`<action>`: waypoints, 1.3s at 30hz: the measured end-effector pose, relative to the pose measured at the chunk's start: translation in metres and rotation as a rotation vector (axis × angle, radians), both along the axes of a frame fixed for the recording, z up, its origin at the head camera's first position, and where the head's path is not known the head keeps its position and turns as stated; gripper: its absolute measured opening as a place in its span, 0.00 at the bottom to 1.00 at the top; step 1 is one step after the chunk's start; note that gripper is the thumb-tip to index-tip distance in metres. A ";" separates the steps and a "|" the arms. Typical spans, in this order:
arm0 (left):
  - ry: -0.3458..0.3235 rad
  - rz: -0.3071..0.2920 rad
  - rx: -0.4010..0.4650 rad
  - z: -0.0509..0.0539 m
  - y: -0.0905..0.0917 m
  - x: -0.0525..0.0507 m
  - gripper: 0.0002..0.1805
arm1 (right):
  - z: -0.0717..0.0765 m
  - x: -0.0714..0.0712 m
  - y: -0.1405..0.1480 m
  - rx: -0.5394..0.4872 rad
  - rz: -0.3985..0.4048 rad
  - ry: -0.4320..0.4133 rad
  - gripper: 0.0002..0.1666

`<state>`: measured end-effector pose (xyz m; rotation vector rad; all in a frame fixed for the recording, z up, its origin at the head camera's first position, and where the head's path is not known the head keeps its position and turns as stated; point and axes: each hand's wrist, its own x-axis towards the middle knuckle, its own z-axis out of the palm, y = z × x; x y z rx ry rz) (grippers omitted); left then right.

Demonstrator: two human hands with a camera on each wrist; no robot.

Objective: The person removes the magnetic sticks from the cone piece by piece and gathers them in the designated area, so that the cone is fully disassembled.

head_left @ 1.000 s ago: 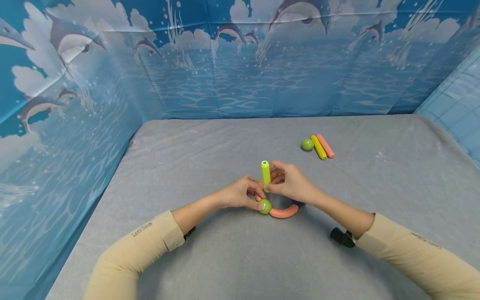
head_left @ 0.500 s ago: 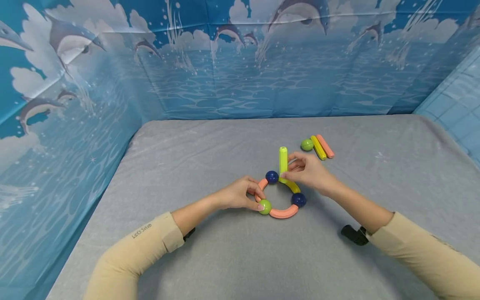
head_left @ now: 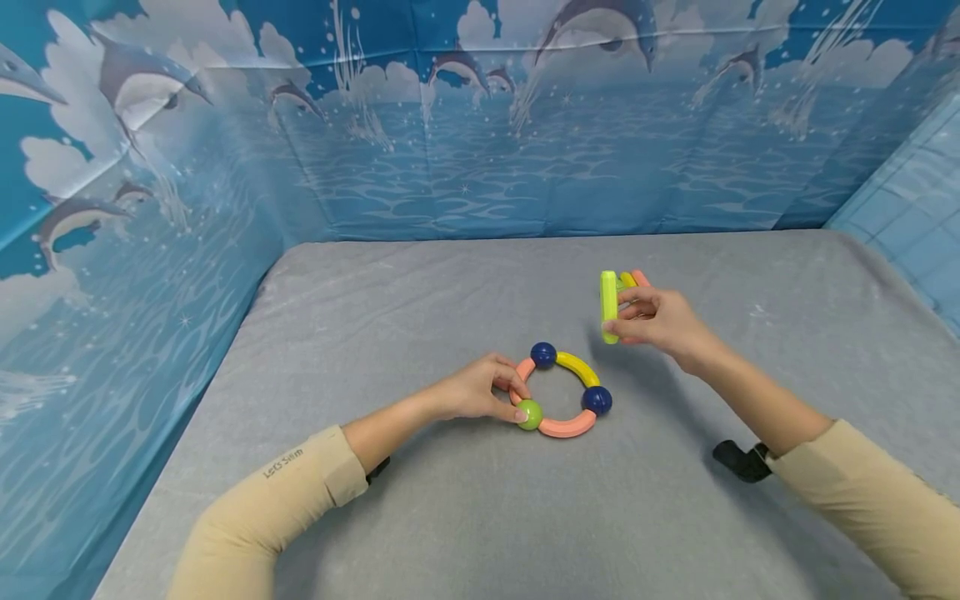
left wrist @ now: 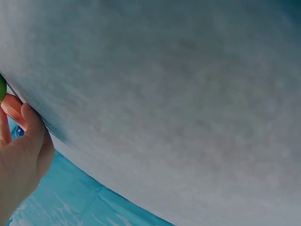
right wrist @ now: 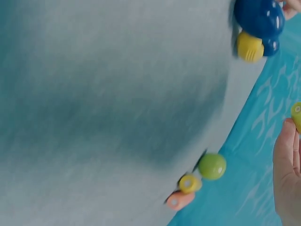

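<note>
In the head view a ring of magnetic pieces lies on the grey cloth: a green ball (head_left: 530, 414), two navy balls (head_left: 597, 400), a curved yellow rod (head_left: 579, 367) and curved orange rods (head_left: 567, 427). My left hand (head_left: 476, 388) holds the ring's left side, thumb on the green ball and fingers at the left orange rod, which they partly cover. To the upper right of the ring, my right hand (head_left: 669, 327) pinches a straight lime-yellow rod (head_left: 608, 304) upright, raised above the cloth. Only part of that rod enters the right wrist view.
Behind the right hand lie another green ball (right wrist: 212, 166), a straight yellow rod (right wrist: 189, 183) and a straight orange rod (right wrist: 181, 200), side by side. A blue dolphin-print curtain (head_left: 480, 167) stands along the grey table's (head_left: 375, 300) back edge.
My right hand has carried the lime-yellow rod from above the ring's upper left rightward and away, uncovering the navy balls and yellow curve. The left hand has stayed put.
</note>
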<state>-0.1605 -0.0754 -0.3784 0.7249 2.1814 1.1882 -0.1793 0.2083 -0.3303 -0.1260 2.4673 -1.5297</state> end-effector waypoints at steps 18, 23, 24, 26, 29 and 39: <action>-0.011 -0.001 -0.015 0.000 0.000 0.000 0.11 | -0.005 -0.025 0.057 0.240 -0.119 0.042 0.36; -0.015 0.001 -0.006 0.000 0.000 0.000 0.11 | -0.009 -0.034 0.072 0.248 -0.119 -0.011 0.38; -0.017 0.000 -0.004 0.001 0.000 0.000 0.11 | -0.010 -0.036 0.074 0.253 -0.116 -0.017 0.38; -0.018 0.000 -0.003 0.001 0.000 0.000 0.11 | -0.012 -0.039 0.078 0.264 -0.107 -0.033 0.37; -0.020 0.000 -0.006 0.001 0.000 0.001 0.11 | -0.016 -0.044 0.082 0.282 -0.105 -0.055 0.37; -0.029 0.011 -0.004 0.002 0.000 0.001 0.11 | -0.027 -0.059 0.086 0.309 -0.176 -0.137 0.38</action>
